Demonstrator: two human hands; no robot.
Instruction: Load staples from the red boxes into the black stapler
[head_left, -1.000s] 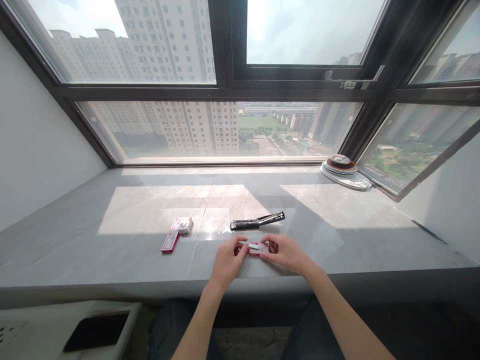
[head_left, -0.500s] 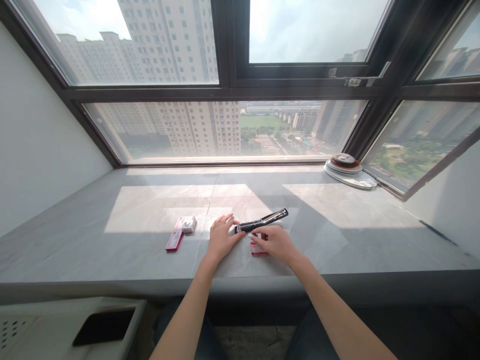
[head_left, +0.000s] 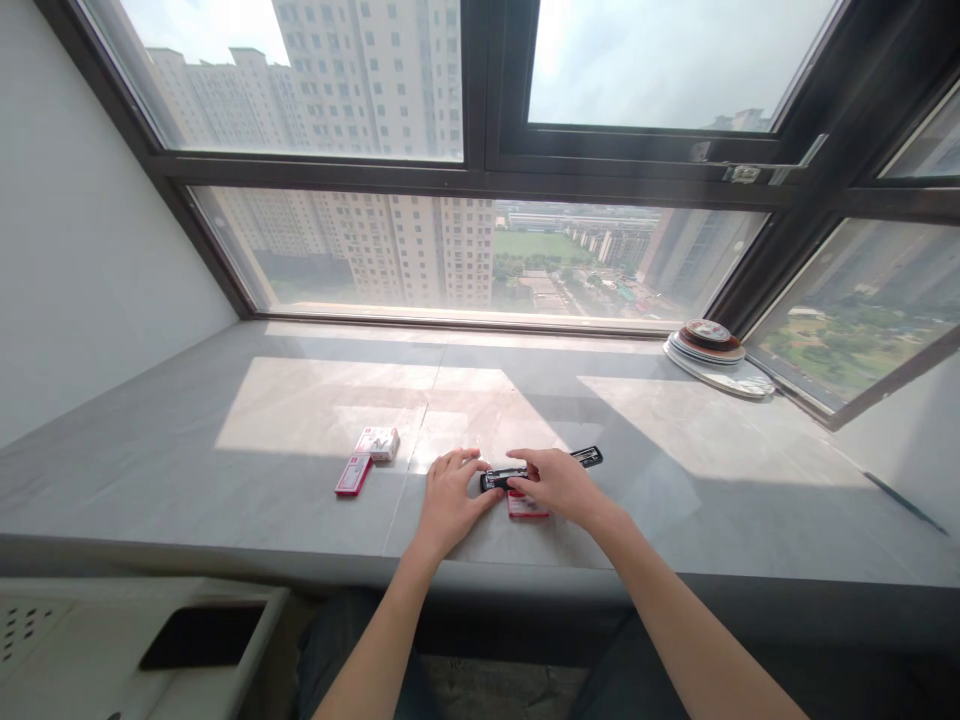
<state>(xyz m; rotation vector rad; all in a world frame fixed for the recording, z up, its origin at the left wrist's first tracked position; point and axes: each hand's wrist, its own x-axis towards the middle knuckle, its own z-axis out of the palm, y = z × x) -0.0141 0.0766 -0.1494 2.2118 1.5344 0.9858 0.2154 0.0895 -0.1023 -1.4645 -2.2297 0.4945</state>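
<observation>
A black stapler, its long top arm swung back, lies on the stone sill and points to the right. My left hand grips its left end between thumb and fingers. Across the middle of the stapler lies my right hand, thumb and forefinger closed about the open channel; any small piece between them is hidden. Beyond the right hand, the stapler's far end shows. A small red-and-white box sits just under the right hand, partly covered by it.
To the left, a white box touches a flat pink-red box. Stacked plates stand in the far right corner by the window. The sill's front edge runs beneath my forearms. A pale cabinet is at lower left.
My right hand has moved from the near side of the stapler onto its middle. The small pale piece at its fingertips is now out of sight. The view has shifted and tilted slightly.
</observation>
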